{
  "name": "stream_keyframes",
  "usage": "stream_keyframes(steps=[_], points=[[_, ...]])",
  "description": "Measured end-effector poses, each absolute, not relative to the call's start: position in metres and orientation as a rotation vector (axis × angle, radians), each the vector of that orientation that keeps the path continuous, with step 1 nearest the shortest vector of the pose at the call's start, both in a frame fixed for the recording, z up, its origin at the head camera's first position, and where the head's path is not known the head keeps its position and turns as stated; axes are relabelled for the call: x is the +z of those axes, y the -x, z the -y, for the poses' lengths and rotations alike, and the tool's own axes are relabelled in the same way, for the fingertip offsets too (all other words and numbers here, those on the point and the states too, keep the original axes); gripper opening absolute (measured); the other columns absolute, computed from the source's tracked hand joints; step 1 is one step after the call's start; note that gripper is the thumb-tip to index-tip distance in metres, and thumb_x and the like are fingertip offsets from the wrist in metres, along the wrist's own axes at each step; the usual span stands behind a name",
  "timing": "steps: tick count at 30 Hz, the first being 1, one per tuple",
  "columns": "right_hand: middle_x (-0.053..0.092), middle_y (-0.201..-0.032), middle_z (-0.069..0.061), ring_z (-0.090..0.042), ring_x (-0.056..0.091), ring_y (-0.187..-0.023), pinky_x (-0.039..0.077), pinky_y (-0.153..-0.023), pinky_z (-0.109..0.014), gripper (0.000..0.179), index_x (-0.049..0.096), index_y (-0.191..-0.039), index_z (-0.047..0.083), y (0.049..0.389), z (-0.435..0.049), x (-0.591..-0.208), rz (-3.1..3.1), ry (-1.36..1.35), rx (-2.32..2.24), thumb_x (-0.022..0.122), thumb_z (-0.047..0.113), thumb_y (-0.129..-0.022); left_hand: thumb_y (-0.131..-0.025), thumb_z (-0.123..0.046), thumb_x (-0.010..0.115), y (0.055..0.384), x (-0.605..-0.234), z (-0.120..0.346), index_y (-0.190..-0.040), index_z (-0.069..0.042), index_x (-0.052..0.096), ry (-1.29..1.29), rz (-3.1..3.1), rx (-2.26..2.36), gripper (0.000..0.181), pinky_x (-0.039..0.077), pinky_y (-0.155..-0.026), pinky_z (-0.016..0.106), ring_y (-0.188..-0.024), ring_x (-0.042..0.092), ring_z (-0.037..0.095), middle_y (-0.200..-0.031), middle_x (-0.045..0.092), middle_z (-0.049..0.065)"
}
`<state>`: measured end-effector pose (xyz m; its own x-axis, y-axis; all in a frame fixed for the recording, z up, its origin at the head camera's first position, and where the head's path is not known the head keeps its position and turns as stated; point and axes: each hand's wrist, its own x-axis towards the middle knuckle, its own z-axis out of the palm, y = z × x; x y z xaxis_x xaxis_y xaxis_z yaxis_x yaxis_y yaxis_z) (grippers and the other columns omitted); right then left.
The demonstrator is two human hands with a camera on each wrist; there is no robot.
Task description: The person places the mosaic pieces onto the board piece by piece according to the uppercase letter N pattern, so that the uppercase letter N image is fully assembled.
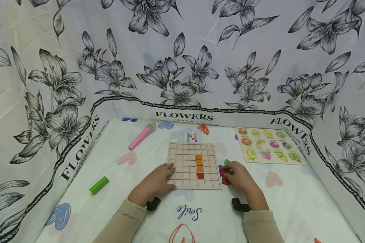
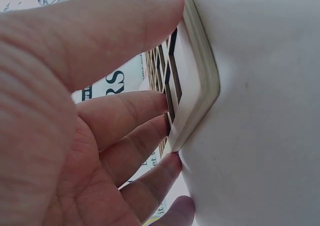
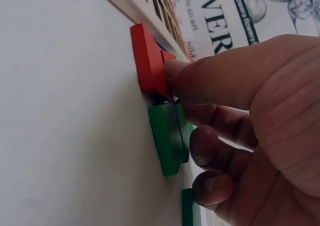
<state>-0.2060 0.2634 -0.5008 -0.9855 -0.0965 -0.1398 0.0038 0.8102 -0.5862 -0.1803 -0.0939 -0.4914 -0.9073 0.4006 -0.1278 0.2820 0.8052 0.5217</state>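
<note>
A wooden grid board (image 1: 182,184) lies in the middle, with a column of orange tiles (image 1: 199,160) and a red tile (image 1: 200,176) below them. My left hand (image 1: 156,182) touches its near left corner: the thumb rests at the near edge, the fairly straight fingers along the left side. Just right of the board, my right hand (image 1: 240,177) pinches a red block (image 3: 148,60) between thumb and index finger; the index fingertip is partly hidden. Green blocks (image 3: 166,138) lie beside it under the other curled fingers. Another green block (image 3: 187,206) is close to the little finger.
A small pattern card (image 1: 193,135) with coloured squares lies behind the board. A pink toy microphone (image 1: 142,135) is at the back left, a green block (image 1: 99,185) at the far left. A fruit puzzle board (image 1: 269,145) lies at the back right, near the flower-printed curtain (image 1: 182,84).
</note>
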Motion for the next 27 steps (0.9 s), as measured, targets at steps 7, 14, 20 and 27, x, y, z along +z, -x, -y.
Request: stream_keyframes(steps=[7,14,20,27], points=[[0.068,-0.111,-0.007,-0.024,0.059,-0.095,0.057,-0.079,-0.036,0.016,0.073,-0.116,0.014,0.204,-0.263,-0.500,-2.816,0.003,-0.984,0.077,0.011,-0.100,-0.092,-0.026,0.089,0.181,-0.491,0.094,-0.156,0.000,0.058,-0.527,-2.759,0.750,0.075,0.036,-0.131,0.057,-0.163,0.036,0.040,-0.172,0.046,0.012],[0.068,-0.100,-0.005,-0.023,0.056,-0.086,0.048,-0.069,-0.033,0.008,0.072,-0.109,0.014,0.207,-0.257,-0.497,-2.896,-0.033,-1.071,0.076,0.013,-0.102,-0.093,-0.027,0.089,0.180,-0.491,0.094,-0.156,-0.001,0.058,-0.526,-2.758,0.748,0.075,0.036,-0.131,0.057,-0.163,0.036,0.039,-0.172,0.046,0.012],[0.072,-0.099,0.001,-0.022,0.057,-0.083,0.049,-0.068,-0.031,0.006,0.074,-0.107,0.019,0.213,-0.212,-0.493,-2.874,0.107,-1.168,0.076,0.014,-0.103,-0.092,-0.026,0.089,0.180,-0.491,0.095,-0.156,0.000,0.059,-0.528,-2.758,0.763,0.075,0.036,-0.131,0.058,-0.163,0.036,0.040,-0.172,0.046,0.012],[0.070,-0.095,0.005,-0.018,0.057,-0.081,0.051,-0.071,-0.031,0.008,0.074,-0.104,0.021,0.225,-0.163,-0.494,-2.871,0.309,-1.071,0.076,0.013,-0.104,-0.093,-0.027,0.089,0.181,-0.494,0.096,-0.155,-0.001,0.059,-0.530,-2.762,0.768,0.074,0.035,-0.131,0.057,-0.163,0.036,0.040,-0.172,0.046,0.012]])
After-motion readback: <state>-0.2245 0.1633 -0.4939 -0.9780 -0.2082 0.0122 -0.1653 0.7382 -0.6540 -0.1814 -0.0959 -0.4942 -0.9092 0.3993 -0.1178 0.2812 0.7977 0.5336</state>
